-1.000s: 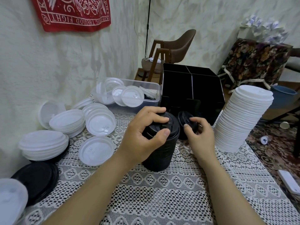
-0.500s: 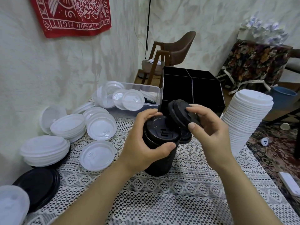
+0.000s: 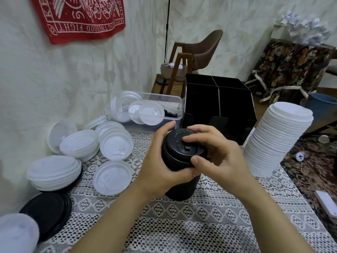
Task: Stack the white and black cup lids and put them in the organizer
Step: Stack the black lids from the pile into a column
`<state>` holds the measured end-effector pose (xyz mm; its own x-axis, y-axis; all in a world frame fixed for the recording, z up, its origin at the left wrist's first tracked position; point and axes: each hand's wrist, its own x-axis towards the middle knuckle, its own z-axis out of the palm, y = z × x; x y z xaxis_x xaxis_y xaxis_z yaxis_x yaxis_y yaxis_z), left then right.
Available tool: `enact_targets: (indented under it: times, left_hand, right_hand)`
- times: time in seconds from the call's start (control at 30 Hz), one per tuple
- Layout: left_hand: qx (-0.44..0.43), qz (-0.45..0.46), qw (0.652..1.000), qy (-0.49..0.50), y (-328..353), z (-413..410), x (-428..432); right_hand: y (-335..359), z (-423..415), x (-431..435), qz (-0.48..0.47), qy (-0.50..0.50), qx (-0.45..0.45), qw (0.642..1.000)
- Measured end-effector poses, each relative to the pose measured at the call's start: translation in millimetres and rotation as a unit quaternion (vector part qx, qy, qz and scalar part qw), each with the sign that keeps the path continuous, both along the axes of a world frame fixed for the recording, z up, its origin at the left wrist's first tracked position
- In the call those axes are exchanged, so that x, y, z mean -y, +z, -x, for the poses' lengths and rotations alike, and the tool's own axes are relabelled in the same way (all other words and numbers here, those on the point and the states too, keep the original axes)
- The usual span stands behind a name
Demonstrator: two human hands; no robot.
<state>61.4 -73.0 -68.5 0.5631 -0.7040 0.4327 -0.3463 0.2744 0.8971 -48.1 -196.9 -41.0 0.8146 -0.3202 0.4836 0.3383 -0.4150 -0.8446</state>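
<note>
Black lid stack (image 3: 179, 168) upright, glossy top lid (image 3: 184, 145), both hands gripping.

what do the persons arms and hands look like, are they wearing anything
The left hand and right hand are bare: no gloves, rings, watch or bracelet in view. The left forearm and right forearm are bare too, with no sleeve showing down to the frame's edge. The visible nails are short and unpainted.

This looks like a room in a home. A brown chair (image 3: 202, 52) stands by the wall behind the desk (image 3: 182, 225), which has a lace cloth. A red cloth (image 3: 80, 17) hangs above it, and a flowery rug (image 3: 313, 172) lies beside it.
</note>
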Motion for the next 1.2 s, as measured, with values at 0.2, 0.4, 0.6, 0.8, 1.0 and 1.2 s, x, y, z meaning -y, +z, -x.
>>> enact_targets:
  times: [0.2,0.4,0.6,0.8,1.0,1.2]
  left_hand:
    - [0.016,-0.021,1.000,-0.012,2.0,-3.7,-0.8]
    - [0.031,-0.072,0.996,-0.050,7.2,-10.3,-6.6]
    - [0.029,-0.090,0.994,-0.052,19.2,-6.5,-12.1]
    - [0.080,-0.100,0.992,-0.015,26.2,1.7,-8.9]
    - [0.094,-0.116,0.989,-0.011,25.7,-0.5,-9.0]
    - [0.099,-0.105,0.990,-0.004,24.1,0.1,-5.9]
  right_hand:
    - [-3.3,2.7,-0.4,-0.009,0.008,-0.005,1.000]
    - [-5.5,5.9,0.7,-0.021,0.014,-0.018,1.000]
    - [-4.9,8.0,3.0,-0.025,0.013,-0.047,0.999]
    - [-5.9,12.5,5.3,-0.009,0.007,-0.071,0.997]
    - [-7.8,14.7,6.6,0.028,-0.004,-0.096,0.995]
    - [-12.4,19.3,12.3,-0.063,0.068,-0.090,0.992]
